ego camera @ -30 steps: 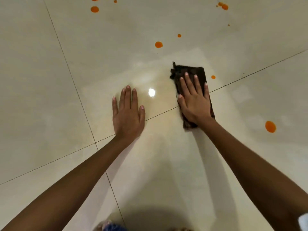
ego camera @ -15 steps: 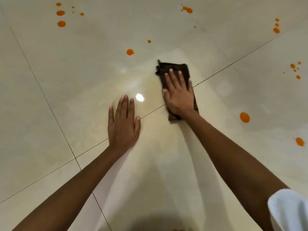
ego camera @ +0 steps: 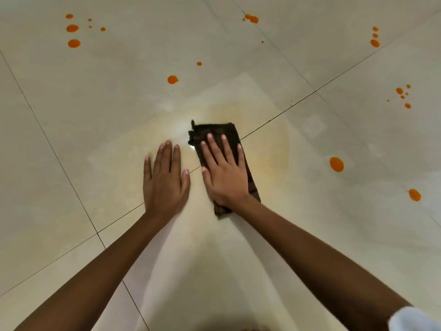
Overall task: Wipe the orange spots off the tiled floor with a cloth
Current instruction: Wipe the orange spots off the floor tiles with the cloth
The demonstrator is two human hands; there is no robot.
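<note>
A dark brown folded cloth [ego camera: 214, 131] lies on the glossy cream tiled floor [ego camera: 114, 101]. My right hand [ego camera: 224, 173] presses flat on the cloth with fingers spread, covering its middle. My left hand [ego camera: 164, 180] rests flat on the bare tile just left of the cloth, holding nothing. A faint yellowish smear [ego camera: 269, 151] surrounds the cloth. Orange spots lie beyond: one [ego camera: 172, 79] ahead, a small one [ego camera: 199, 64] behind it, and two large ones [ego camera: 336, 164] [ego camera: 414, 195] to the right.
More orange spots sit in clusters at far left [ego camera: 74, 43], top middle [ego camera: 251, 18], top right [ego camera: 375, 43] and right [ego camera: 403, 94]. Dark grout lines [ego camera: 298, 103] cross the floor. A white sleeve edge [ego camera: 415, 318] shows at the bottom right.
My right hand has slid the cloth back toward me and leftward, close beside my left hand. The small spot right of the cloth is gone. The view now takes in more floor to the right.
</note>
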